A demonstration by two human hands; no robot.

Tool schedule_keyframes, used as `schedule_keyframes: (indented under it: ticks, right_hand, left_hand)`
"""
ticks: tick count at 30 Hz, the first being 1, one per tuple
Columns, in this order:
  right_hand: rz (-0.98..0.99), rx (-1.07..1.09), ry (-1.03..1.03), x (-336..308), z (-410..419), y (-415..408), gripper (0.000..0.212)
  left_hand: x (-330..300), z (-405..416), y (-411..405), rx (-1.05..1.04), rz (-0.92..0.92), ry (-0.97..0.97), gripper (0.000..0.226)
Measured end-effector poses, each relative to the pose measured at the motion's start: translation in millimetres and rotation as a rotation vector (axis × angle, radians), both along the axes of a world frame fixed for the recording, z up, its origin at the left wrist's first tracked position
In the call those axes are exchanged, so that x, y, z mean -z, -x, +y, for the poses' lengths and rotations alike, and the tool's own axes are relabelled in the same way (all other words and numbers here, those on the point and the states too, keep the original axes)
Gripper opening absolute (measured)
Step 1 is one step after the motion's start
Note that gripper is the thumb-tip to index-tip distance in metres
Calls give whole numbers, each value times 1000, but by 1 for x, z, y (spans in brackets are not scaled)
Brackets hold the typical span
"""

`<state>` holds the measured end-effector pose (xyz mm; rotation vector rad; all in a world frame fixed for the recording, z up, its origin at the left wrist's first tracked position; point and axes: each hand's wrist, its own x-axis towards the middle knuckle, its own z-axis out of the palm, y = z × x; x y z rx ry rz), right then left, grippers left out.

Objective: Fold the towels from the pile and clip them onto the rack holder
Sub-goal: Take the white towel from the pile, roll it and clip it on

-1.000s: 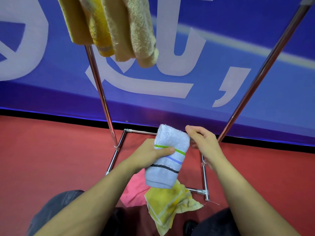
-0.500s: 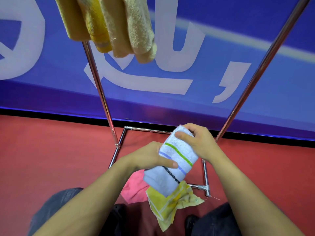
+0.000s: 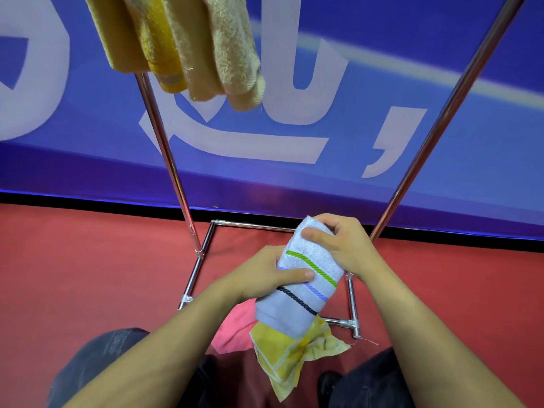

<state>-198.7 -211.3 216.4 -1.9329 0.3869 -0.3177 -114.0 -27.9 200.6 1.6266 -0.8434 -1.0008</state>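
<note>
head view:
left hand (image 3: 265, 275): closed around middle of folded white towel (image 3: 306, 278), thumb across front
right hand (image 3: 341, 245): gripping its top end
towel: tilted, above rack (image 3: 173, 166) base, over yellow cloth (image 3: 291, 351) and pink cloth (image 3: 235, 328)
rack top: yellow towels (image 3: 188, 45) hanging

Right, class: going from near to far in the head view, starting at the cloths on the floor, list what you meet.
Yellow checked cloth → white striped folded towel → right hand → black floor strip → blue banner wall.
</note>
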Motion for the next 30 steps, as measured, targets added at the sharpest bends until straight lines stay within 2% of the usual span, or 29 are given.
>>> schedule_keyframes:
  ticks: [2, 5, 7, 8, 10, 12, 16, 18, 21, 26, 30]
  right_hand:
    - [0, 45, 35, 6, 1, -3, 8]
    - [-88, 253, 102, 13, 10, -8, 17]
    - [-85, 383, 135, 17, 17, -10, 15]
    - [-30, 401, 150, 22, 21, -12, 20]
    - [125, 314, 121, 30, 28, -14, 40]
    - [216, 164, -1, 33, 36, -16, 46]
    - [145, 57, -45, 29, 41, -17, 43]
    - [98, 70, -52, 28, 40, -16, 36]
    - [44, 135, -9, 23, 45, -15, 24]
    - [-59, 226, 59, -9, 51, -14, 35]
    - [-133, 305, 135, -60, 55, -12, 33]
  left_hand:
    - [7, -3, -2, -51, 25, 10, 15]
    - [16, -5, -9, -182, 70, -6, 17]
    - [22, -7, -14, -321, 19, -31, 13]
    - [25, -9, -16, -393, -12, -31, 10]
    - [27, -12, -17, -500, -30, -13, 8]
    - [25, -14, -15, -513, 5, 4, 12]
    - [18, -17, -9, -383, 181, 80, 26]
    - [12, -16, -5, -357, 182, 133, 31]
    - [-6, -16, 2, -372, -21, 174, 34]
    - [-40, -19, 9, -525, -335, 214, 41]
    - [-79, -22, 8, -721, -478, 132, 42]
